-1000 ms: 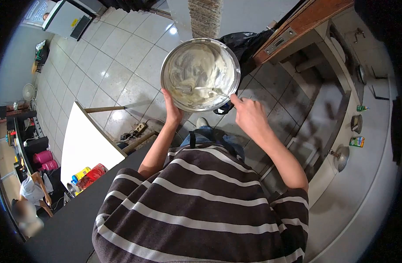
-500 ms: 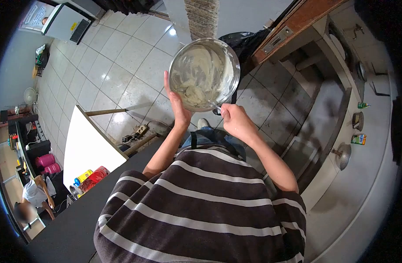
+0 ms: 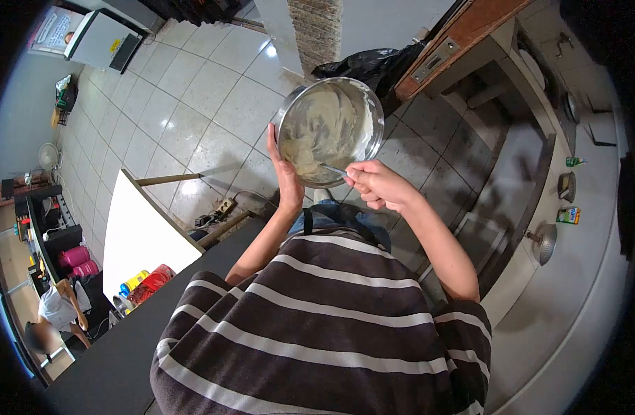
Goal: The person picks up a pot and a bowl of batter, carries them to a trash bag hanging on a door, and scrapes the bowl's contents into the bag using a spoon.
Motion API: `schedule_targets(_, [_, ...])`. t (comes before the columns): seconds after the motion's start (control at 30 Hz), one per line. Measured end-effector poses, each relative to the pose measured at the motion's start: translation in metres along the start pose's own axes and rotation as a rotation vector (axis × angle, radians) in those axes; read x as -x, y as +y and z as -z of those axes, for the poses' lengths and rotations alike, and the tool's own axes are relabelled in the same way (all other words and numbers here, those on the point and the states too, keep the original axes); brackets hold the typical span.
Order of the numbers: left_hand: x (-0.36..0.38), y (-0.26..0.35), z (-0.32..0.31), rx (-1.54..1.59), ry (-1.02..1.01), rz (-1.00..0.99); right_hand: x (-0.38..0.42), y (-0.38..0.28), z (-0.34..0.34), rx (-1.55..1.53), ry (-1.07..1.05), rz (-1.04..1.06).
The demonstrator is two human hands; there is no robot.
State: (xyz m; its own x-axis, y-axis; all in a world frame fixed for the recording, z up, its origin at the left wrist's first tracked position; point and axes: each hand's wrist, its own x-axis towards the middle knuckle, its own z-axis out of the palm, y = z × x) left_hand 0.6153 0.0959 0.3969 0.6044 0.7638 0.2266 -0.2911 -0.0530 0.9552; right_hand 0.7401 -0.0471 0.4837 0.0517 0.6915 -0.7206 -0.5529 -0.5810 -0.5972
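A round metal bowl is held up in front of me, its mouth tilted toward my view. Pale, thick batter smears its bottom and walls. My left hand grips the bowl's left side, with the fingers along the outside wall. At the lower right rim, my right hand is closed on the handle of a metal utensil, which looks like a spoon or fork. The utensil's far end dips into the batter, so its shape is hidden.
A white tabletop carries a red packet and a yellow bottle at left. On the right runs a counter with a metal strainer-like item. A black bag hangs beyond the bowl. Another person sits far left.
The bowl has shifted slightly down and right and tilted differently. My right hand has moved a little right, and more of the utensil's handle shows.
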Motion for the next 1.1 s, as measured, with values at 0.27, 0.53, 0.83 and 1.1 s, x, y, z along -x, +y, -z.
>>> schedule_targets(0.27, [0.001, -0.025, 0.015, 0.131, 0.026, 0.063, -0.004, 0.01, 0.037, -0.004, 0.011, 0.036])
schedule_targets(0.53, [-0.003, -0.077, 0.045, 0.312, 0.085, 0.241, 0.009, 0.013, 0.054, 0.026, 0.118, 0.135])
schedule_targets(0.83, [-0.014, -0.119, 0.067, 0.392, 0.136, 0.296, 0.026, 0.028, 0.075, -0.055, 0.276, 0.187])
schedule_targets(1.1, [-0.023, -0.103, 0.077, 0.392, 0.282, 0.298, -0.006, 0.073, 0.104, 0.065, 0.553, 0.136])
